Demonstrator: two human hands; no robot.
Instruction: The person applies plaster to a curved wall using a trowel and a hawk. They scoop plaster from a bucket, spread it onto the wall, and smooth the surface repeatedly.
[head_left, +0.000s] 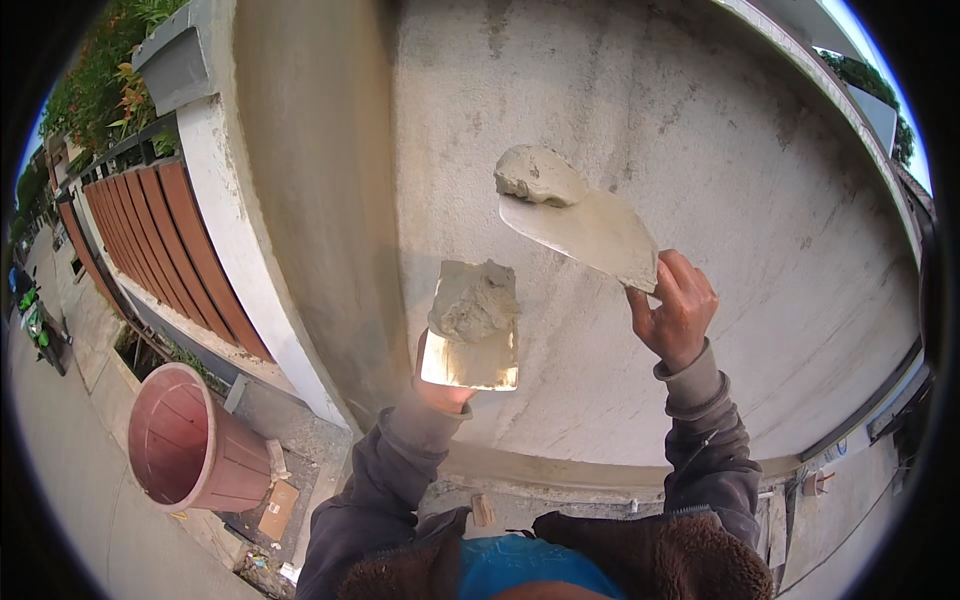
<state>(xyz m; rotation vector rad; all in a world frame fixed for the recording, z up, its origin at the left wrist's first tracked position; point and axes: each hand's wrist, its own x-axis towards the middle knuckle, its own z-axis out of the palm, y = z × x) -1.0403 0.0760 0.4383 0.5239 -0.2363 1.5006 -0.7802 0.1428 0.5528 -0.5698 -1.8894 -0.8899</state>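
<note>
My left hand (440, 395) is closed under a small rectangular plastering hawk (470, 362), mostly hidden by it. A rough lump of grey mortar (474, 302) sits on that board. To the upper right, my right hand (676, 310) grips a broad flat trowel (590, 235) by its near end. A second mound of mortar (542, 178) lies on the trowel's far end. Both tools are apart, in front of a pale, stained plaster wall (770, 230).
A pink plastic tub (235, 450) stands on the pavement at lower left. Beside the wall are a white corner post (230, 250), a brown slatted fence (170, 270) and plants. A green motorbike (42, 325) is parked on the roadway (70, 480) at far left.
</note>
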